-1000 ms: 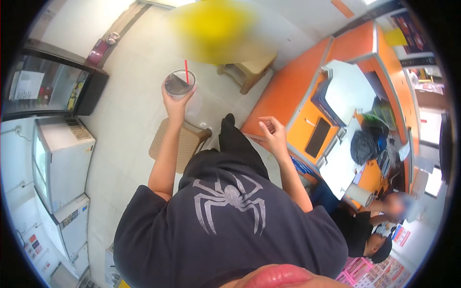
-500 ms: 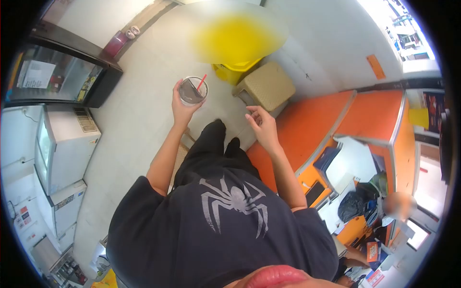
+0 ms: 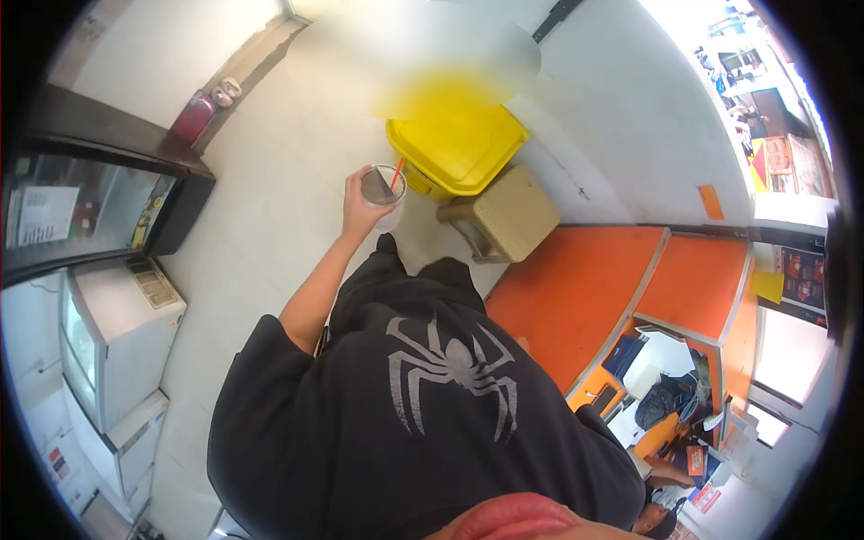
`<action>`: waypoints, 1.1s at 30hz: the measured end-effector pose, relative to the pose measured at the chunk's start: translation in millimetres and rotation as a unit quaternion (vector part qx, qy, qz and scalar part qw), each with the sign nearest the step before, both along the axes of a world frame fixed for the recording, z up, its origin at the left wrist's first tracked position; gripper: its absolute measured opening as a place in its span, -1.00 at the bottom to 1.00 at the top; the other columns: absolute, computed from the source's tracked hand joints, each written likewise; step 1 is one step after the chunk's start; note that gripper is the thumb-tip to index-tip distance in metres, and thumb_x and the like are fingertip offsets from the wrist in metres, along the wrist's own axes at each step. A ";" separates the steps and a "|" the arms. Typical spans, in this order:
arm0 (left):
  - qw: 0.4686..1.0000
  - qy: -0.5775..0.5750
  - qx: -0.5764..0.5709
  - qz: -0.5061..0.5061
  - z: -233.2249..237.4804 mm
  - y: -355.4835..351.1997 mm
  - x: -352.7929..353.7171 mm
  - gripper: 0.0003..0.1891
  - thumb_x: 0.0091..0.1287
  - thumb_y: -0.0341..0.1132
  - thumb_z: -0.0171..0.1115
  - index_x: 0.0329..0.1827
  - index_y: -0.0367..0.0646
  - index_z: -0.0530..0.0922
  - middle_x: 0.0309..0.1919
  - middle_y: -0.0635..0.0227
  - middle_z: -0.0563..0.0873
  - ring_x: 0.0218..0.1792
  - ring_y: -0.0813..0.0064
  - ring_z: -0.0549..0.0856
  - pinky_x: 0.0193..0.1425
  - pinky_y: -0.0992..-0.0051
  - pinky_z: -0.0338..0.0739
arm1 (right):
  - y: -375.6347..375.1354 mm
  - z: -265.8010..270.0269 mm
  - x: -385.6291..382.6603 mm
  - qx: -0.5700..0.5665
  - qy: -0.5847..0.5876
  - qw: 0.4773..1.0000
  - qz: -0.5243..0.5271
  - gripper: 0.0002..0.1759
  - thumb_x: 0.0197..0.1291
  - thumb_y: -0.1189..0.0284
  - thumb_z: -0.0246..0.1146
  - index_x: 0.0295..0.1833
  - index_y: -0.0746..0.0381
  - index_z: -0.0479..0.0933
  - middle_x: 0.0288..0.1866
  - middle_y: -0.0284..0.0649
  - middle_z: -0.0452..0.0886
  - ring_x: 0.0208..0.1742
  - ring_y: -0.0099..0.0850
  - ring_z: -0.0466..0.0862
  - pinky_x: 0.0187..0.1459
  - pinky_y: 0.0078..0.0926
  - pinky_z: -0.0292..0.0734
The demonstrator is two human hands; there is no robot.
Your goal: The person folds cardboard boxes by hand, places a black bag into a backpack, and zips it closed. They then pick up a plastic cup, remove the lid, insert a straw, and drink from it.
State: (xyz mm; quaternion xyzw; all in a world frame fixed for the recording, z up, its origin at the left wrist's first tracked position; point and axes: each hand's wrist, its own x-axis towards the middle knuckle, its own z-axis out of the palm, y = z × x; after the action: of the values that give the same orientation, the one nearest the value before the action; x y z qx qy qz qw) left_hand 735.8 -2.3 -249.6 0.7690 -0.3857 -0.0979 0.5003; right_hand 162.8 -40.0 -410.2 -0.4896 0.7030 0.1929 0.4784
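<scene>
In the head view, my left hand (image 3: pixel 357 212) is wrapped round a clear disposable cup (image 3: pixel 389 214) and holds it out in front of me. A red straw (image 3: pixel 397 173) sticks up from the cup, and a dark grey patch covers part of its top. What is inside cannot be made out. Just beyond the cup stands a yellow lidded bin (image 3: pixel 459 148). My right hand is out of sight; only a sliver of skin shows beside my shirt (image 3: pixel 450 432).
A beige plastic stool (image 3: pixel 513 216) stands against the bin, beside an orange counter (image 3: pixel 576 288). On the left are a dark glass-fronted fridge (image 3: pixel 99 202) and a white cabinet (image 3: pixel 126 333). Another person (image 3: pixel 661 517) is at the lower right, near a black plastic bag (image 3: pixel 661 400).
My left hand and the cup have come nearer the bin and stool, toward the right of the view. My right hand has dropped out of sight. The view has shifted forward.
</scene>
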 end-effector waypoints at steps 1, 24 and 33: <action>1.000 0.004 -0.004 -0.002 -1.3 -4.3 10.1 0.05 -0.21 -0.23 0.63 0.39 -0.21 0.20 0.11 0.11 0.46 0.17 0.17 0.48 0.26 0.27 0.40 | 7.5 0.0 3.8 0.015 0.002 0.997 -0.074 -0.67 0.14 0.22 0.23 -0.22 0.31 0.59 -0.42 -0.01 0.65 -0.53 -0.13 0.65 -0.39 -0.25 0.54; 0.943 0.254 0.058 0.206 -96.2 -45.9 73.7 0.06 -0.19 0.12 0.59 0.27 -0.43 0.31 0.19 -0.08 0.46 0.24 0.09 0.45 0.31 0.26 0.34 | -124.6 82.2 226.9 -0.140 -0.149 0.979 0.026 -0.74 0.17 0.44 0.24 -0.04 0.30 0.59 -0.43 -0.23 0.63 -0.54 -0.53 0.55 -0.50 -0.52 0.47; 0.951 0.247 0.146 0.113 -149.0 -195.5 83.2 0.21 -0.40 0.19 0.63 0.23 -0.54 0.30 0.16 -0.16 0.49 0.18 0.06 0.53 0.24 0.29 0.42 | -91.9 74.0 189.2 -0.077 -0.069 0.994 -0.042 -0.86 0.19 0.45 0.22 -0.17 0.25 0.59 -0.46 -0.25 0.60 -0.55 -0.48 0.56 -0.52 -0.48 0.48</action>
State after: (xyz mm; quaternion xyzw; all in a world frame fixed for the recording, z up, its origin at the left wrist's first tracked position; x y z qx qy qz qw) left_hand 819.1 -197.8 -398.6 0.8239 -0.1419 -0.2828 0.4702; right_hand 352.1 -131.8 -336.2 -0.5072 0.7007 0.0837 0.4947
